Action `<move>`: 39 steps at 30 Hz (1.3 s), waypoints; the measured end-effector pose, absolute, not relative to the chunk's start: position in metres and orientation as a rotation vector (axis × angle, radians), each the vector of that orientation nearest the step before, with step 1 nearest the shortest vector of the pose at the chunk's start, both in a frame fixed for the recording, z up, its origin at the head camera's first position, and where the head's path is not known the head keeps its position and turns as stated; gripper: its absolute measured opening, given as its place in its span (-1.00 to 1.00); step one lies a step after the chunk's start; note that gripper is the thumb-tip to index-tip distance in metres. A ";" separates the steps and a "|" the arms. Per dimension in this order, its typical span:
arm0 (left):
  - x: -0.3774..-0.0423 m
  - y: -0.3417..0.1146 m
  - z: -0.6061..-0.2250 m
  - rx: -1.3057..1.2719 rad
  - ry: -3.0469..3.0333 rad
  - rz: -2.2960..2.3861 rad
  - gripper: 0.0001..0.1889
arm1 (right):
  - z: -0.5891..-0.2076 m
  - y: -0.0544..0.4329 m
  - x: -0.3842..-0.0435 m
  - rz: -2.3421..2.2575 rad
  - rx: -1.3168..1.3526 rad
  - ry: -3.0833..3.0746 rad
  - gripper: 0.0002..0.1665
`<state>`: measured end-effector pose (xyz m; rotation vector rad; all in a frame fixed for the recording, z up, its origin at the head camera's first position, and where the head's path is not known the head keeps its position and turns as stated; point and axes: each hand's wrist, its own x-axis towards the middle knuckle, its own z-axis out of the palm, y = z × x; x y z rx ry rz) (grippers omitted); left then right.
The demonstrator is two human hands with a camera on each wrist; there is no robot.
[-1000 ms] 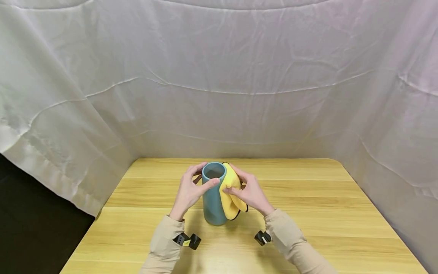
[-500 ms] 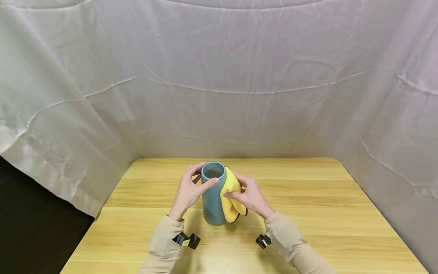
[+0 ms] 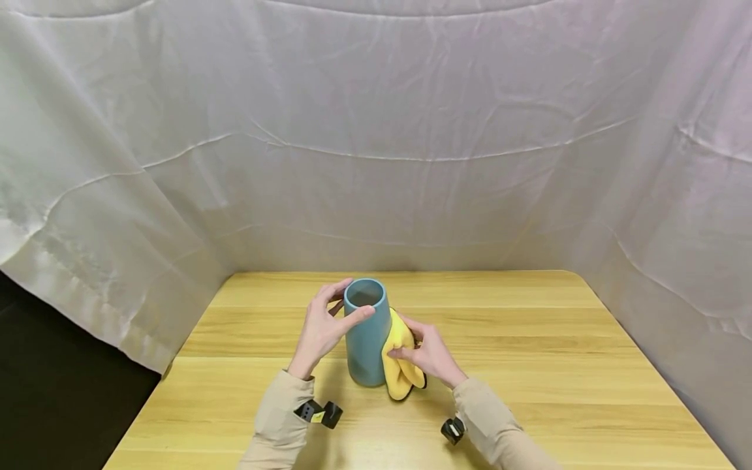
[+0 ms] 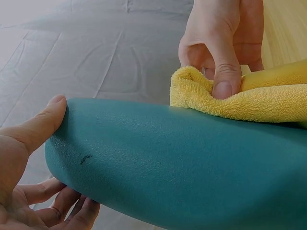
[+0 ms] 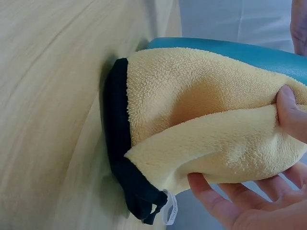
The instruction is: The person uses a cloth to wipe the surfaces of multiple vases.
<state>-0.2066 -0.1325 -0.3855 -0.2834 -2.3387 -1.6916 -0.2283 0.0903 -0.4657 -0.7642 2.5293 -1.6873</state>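
A tall blue-green vase (image 3: 365, 346) stands upright on the wooden table, its round mouth facing up. My left hand (image 3: 320, 329) grips it near the rim, thumb on the near side and fingers round the far side. A small dark mark shows on the vase (image 4: 144, 158) in the left wrist view. My right hand (image 3: 431, 356) pinches a folded yellow cloth (image 3: 399, 365) and holds it against the vase's right side. In the right wrist view the cloth (image 5: 192, 91) has a black edge and a clear tag loop; the thumb lies on top, the fingers beneath.
The light wood table (image 3: 529, 365) extends to both sides of the vase. Pale grey curtains (image 3: 411, 196) hang behind it and along the sides. A black area (image 3: 59, 378) lies beyond the left edge. Both wrists wear small black cameras.
My right hand has slid the yellow cloth down the vase's right side, from near the rim toward the base. The left hand keeps its grip, and the vase has barely shifted.
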 end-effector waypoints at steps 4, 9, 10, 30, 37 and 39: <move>-0.206 -0.132 -0.385 -0.281 -2.341 -1.685 -0.34 | -0.467 0.090 -0.229 -1.690 -0.769 2.525 -0.13; -0.206 -0.133 -0.386 -0.279 -2.340 -1.686 -0.33 | -0.467 0.090 -0.228 -1.684 -0.764 2.529 -0.13; -0.206 -0.133 -0.386 -0.278 -2.340 -1.686 -0.33 | -0.467 0.090 -0.228 -1.684 -0.761 2.528 -0.13; -0.207 -0.134 -0.384 -0.282 -2.336 -1.697 -0.34 | -0.473 0.091 -0.229 -1.719 -0.748 2.481 -0.13; -0.207 -0.133 -0.385 -0.275 -2.341 -1.692 -0.34 | -0.469 0.092 -0.229 -1.748 -0.766 2.449 -0.13; -0.207 -0.133 -0.386 -0.272 -2.341 -1.692 -0.35 | -0.466 0.092 -0.229 -1.756 -0.762 2.443 -0.13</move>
